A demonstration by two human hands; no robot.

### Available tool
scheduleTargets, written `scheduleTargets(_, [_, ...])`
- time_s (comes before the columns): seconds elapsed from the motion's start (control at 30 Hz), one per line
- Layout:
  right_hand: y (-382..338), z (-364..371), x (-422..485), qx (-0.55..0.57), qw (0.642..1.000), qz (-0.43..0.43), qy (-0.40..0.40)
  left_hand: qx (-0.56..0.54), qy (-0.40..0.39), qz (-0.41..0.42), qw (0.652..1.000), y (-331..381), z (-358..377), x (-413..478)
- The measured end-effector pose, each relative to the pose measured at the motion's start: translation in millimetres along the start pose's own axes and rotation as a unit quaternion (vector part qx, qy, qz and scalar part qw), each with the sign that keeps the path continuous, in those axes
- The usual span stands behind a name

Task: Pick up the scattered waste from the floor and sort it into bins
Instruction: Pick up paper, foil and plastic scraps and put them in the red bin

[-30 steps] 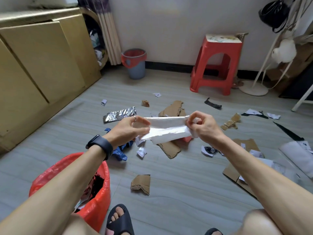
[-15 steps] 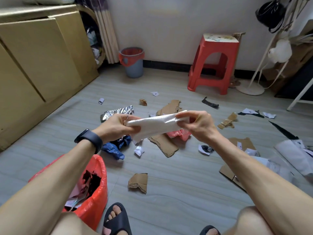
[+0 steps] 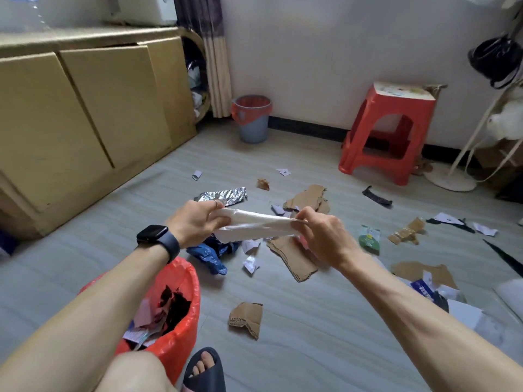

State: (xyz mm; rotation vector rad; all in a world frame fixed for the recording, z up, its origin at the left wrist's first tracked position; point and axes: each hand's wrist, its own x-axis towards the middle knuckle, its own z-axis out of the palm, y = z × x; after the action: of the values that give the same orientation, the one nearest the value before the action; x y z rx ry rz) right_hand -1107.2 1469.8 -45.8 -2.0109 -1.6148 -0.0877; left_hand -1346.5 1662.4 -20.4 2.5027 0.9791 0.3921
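Sheet (image 3: pixel 254 226), white and crumpled, stretched mid-air over cardboard scrap (image 3: pixel 294 258) on floor (image 3: pixel 311 349). Left hand (image 3: pixel 195 222) clamped on its left end, right hand (image 3: pixel 319 236) pinching right end. Red-lined bin (image 3: pixel 184 281) at near left.

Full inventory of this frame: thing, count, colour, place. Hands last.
white paper: 1, white, held stretched, mid-frame
near bin: 1, red liner, bottom left, scraps inside
far bin: 1, grey with red liner, by far wall
stool: 1, red, by far wall, right
foil: 1, silver, floor behind the paper
blue bag: 1, blue, floor below the paper
cardboard pieces: several, brown, scattered on floor
cabinet: 1, tan, left
watch: 1, black, left wrist
left hand: grips paper's left end
right hand: pinches paper's right end
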Motion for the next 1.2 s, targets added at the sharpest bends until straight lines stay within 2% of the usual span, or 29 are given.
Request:
scheduleTargets(0.1, [-25,30,10,-0.016,0.998,-0.016,-0.058,0.037,0.035,-0.007,0.999,-32,-10,-22])
scheduleTargets(0.23, [-70,96,18,0.095,0.984,0.075,-0.131,0.142,0.058,-0.005,0.988,-82,-23,-69])
scheduleTargets(0.3, [-101,136,14,0.153,0.971,0.095,-0.160,0.180,0.063,-0.018,0.982,-112,-34,-101])
scheduleTargets(0.37, [-126,172,6,0.215,0.952,0.109,-0.189,0.227,0.100,-0.008,0.969,-140,-45,-127])
scheduleTargets(0.47, [-145,214,0,0.224,0.945,0.135,-0.197,0.280,0.091,-0.004,0.956,-170,-51,-156])
scheduleTargets(0.67, [-150,256,-12,0.191,0.938,0.134,-0.257,0.359,-0.007,-0.033,0.933,-200,-3,-151])
scheduleTargets(0.77, [-148,268,-21,0.189,0.929,0.138,-0.286,0.375,-0.046,-0.015,0.926,-202,31,-132])
scheduleTargets(0.87, [-156,274,-27,0.240,0.924,0.143,-0.262,0.364,-0.092,0.012,0.927,-190,67,-116])
scheduleTargets(0.93, [-166,275,-27,0.284,0.917,0.147,-0.237,0.337,-0.163,-0.040,0.926,-187,90,-109])
scheduleTargets(1.0, [-171,277,-27,0.304,0.915,0.157,-0.215,0.313,-0.247,-0.105,0.911,-198,114,-109])
scheduleTargets(1.03, [-171,276,-28,0.305,0.915,0.157,-0.214,0.307,-0.271,-0.111,0.905,-204,122,-112])
scheduleTargets(1.2, [-148,261,-31,0.271,0.913,0.160,-0.261,0.302,-0.330,-0.072,0.891,-235,156,-117])
